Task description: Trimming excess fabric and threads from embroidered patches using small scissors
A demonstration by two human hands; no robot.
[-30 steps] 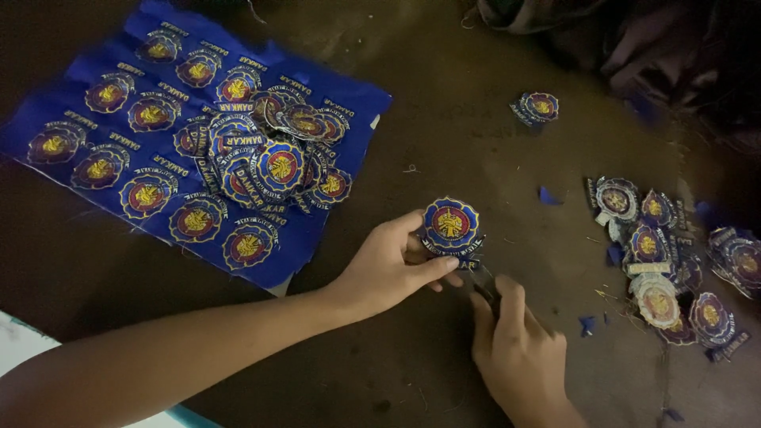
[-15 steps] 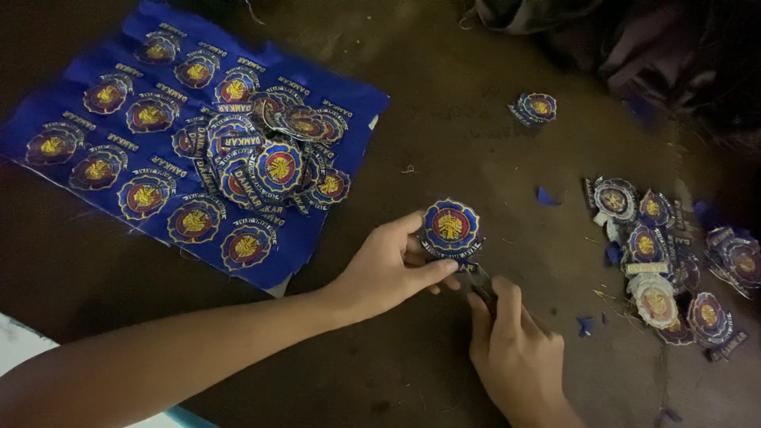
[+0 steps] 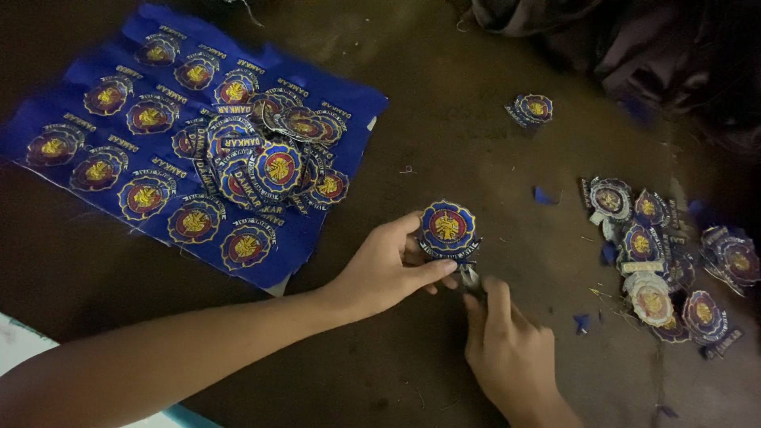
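While the left hand (image 3: 388, 269) pinches 1 round embroidered patch (image 3: 448, 228), blue with red ring and gold centre, above the brown bench (image 3: 444, 103), the right hand (image 3: 511, 357) fingers close on small scissors (image 3: 472, 277) at its lower edge.

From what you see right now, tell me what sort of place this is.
Probably a small patch-making workspace: a blue cloth sheet of uncut embroidered badges, cut badges piled at the side, and the left hand holding one badge.

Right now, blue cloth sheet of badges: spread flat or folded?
Spread flat. The blue sheet lies open on the dark surface, badge rows showing, loose badges piled on it.
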